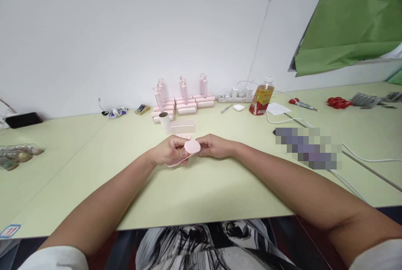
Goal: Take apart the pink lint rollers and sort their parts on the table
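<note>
My left hand (169,151) is closed around a pale pink plastic lint roller part (192,147), whose rounded end faces up toward me. A thin pink edge shows below its fingers. At the right side of this part, my right hand (216,146) has its fingers pinched together on the edge; the fingertips are partly hidden. Just beyond the hands a white lint roll (165,125) with a brown core stands upright. Beside it lies a translucent pink cover (184,127). Another small pink piece (185,136) shows behind my left hand.
Against the wall, several pink lint rollers (187,109) lie in rows, some pink handles (184,92) upright on them. Rightward are a power strip (235,99), a drink bottle (261,97), white cables (287,121) and red-handled pliers (304,104). A black phone (24,120) lies far left.
</note>
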`<state>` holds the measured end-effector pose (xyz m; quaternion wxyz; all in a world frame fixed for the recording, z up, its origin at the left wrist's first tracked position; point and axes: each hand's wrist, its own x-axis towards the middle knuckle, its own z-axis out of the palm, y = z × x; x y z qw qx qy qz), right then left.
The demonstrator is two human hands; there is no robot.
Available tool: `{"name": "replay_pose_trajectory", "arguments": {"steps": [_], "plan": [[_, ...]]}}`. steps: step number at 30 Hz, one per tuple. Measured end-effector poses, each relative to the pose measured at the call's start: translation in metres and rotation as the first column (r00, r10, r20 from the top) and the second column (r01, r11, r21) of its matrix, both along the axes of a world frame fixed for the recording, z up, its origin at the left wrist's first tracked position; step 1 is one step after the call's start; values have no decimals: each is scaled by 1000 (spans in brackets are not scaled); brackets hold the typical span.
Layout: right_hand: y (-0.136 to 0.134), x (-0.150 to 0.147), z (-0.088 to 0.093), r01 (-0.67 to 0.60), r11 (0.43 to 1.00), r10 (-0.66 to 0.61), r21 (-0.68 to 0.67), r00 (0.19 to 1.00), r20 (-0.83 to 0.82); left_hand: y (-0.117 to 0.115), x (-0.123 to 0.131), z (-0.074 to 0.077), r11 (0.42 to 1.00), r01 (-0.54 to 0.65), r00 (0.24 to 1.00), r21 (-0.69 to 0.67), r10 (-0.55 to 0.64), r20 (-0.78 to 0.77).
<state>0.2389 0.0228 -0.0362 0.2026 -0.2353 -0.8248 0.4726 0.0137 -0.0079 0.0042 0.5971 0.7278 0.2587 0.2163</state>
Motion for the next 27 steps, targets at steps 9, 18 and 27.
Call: {"name": "replay_pose_trajectory", "arguments": {"steps": [9, 18, 27], "plan": [[10, 10, 1, 89, 994, -92, 57, 995, 48, -25, 13, 5, 996, 62, 998, -66, -61, 28], [-3, 5, 1, 150, 810, -224, 567, 973, 62, -3, -13, 19, 876, -461, 872, 145, 417, 255], [-6, -61, 16, -75, 731, -218, 678, 916, 337, 50, -14, 22, 304, -340, 607, 890, 794, -40]]}}
